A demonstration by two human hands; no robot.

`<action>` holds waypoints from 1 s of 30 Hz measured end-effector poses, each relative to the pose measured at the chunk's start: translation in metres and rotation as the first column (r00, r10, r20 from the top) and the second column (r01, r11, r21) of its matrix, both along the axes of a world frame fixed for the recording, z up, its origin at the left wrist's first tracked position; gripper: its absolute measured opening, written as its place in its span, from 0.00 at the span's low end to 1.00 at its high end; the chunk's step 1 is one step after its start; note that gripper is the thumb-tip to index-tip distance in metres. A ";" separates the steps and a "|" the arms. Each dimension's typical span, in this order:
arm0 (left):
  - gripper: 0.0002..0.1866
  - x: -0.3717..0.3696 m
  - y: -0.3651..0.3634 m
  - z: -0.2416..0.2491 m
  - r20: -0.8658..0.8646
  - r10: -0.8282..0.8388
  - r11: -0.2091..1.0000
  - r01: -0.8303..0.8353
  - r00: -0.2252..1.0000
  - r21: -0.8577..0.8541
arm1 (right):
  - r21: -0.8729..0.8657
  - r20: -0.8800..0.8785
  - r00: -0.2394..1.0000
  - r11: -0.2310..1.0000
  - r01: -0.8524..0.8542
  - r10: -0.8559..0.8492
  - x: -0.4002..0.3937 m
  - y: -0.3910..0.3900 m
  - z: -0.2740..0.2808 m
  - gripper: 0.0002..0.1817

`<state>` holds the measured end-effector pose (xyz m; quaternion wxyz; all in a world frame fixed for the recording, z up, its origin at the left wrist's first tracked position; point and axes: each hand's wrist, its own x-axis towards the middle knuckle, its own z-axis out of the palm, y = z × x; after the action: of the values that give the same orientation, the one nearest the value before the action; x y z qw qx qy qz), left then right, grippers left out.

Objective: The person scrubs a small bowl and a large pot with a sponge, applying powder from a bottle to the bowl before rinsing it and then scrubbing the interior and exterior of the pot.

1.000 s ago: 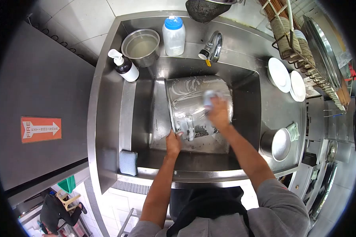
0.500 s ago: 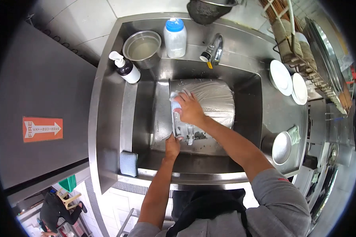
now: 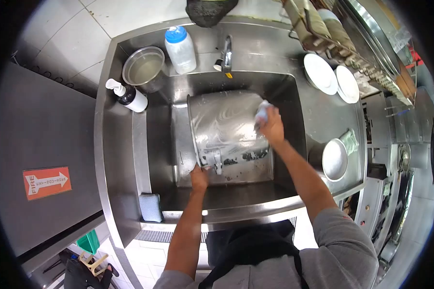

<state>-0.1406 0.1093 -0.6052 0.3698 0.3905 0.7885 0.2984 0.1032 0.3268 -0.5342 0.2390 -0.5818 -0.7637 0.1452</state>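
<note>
A large metal stockpot [image 3: 226,120] lies on its side in the sink [image 3: 226,192], its outer wall streaked with suds. Dark patches mark the wall near its handle [image 3: 219,161]. My left hand [image 3: 199,177] is closed around the pot's rim at the near left; some of its fingers are hidden. At the right end of the pot, my right hand [image 3: 273,126] grips a pale blue-white sponge [image 3: 262,114] against the metal, slightly blurred by motion.
Behind the sink stand a pot of cloudy liquid [image 3: 143,70], a pump bottle [image 3: 130,96], a blue-capped jar [image 3: 181,50] and the faucet [image 3: 227,55]. Another sponge [image 3: 151,207] rests front left. White bowls [image 3: 320,73] and a metal container [image 3: 333,160] sit right. A person [image 3: 82,274] is lower left.
My right hand has swept the sponge from the pot's rim on the left across to its right end. My left hand still holds the rim. The whole view has shifted slightly.
</note>
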 end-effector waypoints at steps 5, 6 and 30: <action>0.18 -0.009 0.006 -0.006 -0.044 -0.023 0.996 0.019 0.999 -0.088 | -0.263 0.080 0.964 0.928 0.264 -0.252 0.018 0.003 0.035 0.21; 0.19 -0.013 0.011 0.003 -0.007 0.004 0.996 -0.004 1.000 0.089 | -0.241 0.060 0.977 0.947 0.214 -0.205 0.021 -0.014 0.057 0.21; 0.22 0.021 0.068 0.043 0.011 0.010 0.954 -0.013 1.000 0.300 | -0.019 0.450 0.788 0.878 0.479 -0.420 0.202 -0.108 0.176 0.29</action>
<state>-0.1191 0.1775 -0.5627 0.3081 0.4361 0.7345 0.4188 0.3055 0.2187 -0.3586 0.0519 -0.7788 -0.6252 0.0014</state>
